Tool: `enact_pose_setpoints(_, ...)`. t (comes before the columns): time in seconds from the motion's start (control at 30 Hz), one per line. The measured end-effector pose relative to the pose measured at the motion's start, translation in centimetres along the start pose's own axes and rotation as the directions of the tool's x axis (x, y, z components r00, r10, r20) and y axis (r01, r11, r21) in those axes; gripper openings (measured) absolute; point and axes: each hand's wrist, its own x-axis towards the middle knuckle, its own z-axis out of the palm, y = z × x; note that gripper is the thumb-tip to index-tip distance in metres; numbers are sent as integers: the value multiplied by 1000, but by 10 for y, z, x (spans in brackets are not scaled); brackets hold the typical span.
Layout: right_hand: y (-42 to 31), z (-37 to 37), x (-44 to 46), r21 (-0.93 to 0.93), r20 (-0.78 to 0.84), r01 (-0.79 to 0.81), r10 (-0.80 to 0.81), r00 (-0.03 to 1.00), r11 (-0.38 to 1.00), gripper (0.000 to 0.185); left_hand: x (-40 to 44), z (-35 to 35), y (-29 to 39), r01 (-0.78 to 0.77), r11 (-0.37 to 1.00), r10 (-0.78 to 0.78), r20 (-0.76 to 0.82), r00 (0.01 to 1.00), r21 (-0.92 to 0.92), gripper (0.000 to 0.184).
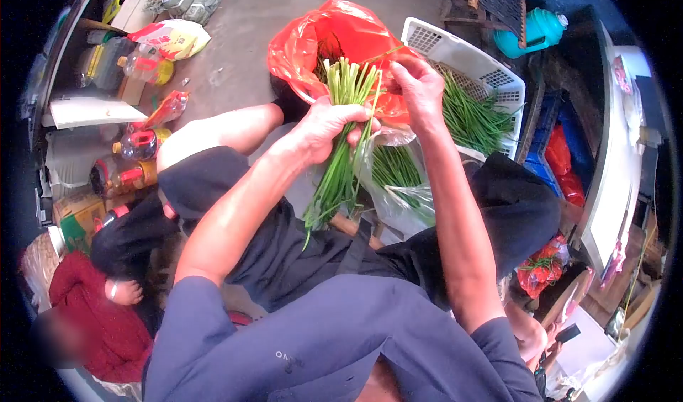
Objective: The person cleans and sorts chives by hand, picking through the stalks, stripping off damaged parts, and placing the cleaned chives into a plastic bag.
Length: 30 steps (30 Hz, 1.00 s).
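Note:
A bunch of long green stalks [345,89] with pale cut ends up is gripped in my left hand [333,126], its leafy tips hanging toward my lap. Just right of the pale ends is my right hand [418,85], fingers pinched together; what they hold is too small to make out. Behind both hands stands a red plastic bag [292,43], open at the top. Below my right hand, a clear plastic bag [420,213] contains more green stalks. A white basket [455,46] at the right holds a pile of loose green stalks [473,117].
Bottles [146,67] and a yellow-and-white bag [174,38] lie at the left. A turquoise jug [541,32] stands at the back right, near a blue crate [537,164]. Someone in a red top [107,324] is at the lower left; another person's arm [526,331] shows lower right.

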Motion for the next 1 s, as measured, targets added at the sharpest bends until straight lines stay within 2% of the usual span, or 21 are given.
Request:
enact_pose_setpoints(0.07,1,-2,-6,-26,46,-108,109,993,994,28,1,-1,1,-22,998,21,-26,999,-61,13)
enact_pose_setpoints(0.1,3,-6,-12,-27,46,-108,109,993,994,28,2,0,1,-22,998,21,-26,999,-62,13)
enact_pose_setpoints(0.17,8,-13,-25,227,162,-296,264,951,928,29,4,1,1,-45,996,43,-27,999,-73,12)
enact_pose_setpoints(0.23,8,-13,-38,272,174,-307,267,948,912,29,6,1,-1,-25,997,22,-30,999,-79,12)
enact_pose_setpoints(0.3,7,-13,-46,236,273,-315,249,929,919,28,7,1,-6,0,997,-3,-33,999,-77,12)
enact_pose_setpoints(0.33,-2,-10,-51,287,313,-340,248,917,895,24,8,1,-7,25,996,-28,-26,999,-87,12)
enact_pose_setpoints(0.5,2,-12,-53,266,303,-296,212,929,917,17,9,5,-10,60,994,-61,-8,998,-90,14)
enact_pose_setpoints(0.57,9,-15,-55,224,274,-280,215,937,933,17,8,11,-10,-23,997,25,-29,999,75,16)
enact_pose_setpoints(0.7,13,-11,-61,179,256,-261,211,943,949,18,13,7,-14,-12,991,17,-42,999,133,17)
enact_pose_setpoints(1.0,23,-15,-63,169,262,-235,186,947,957,17,13,8,-13,70,994,-67,-34,997,83,18)
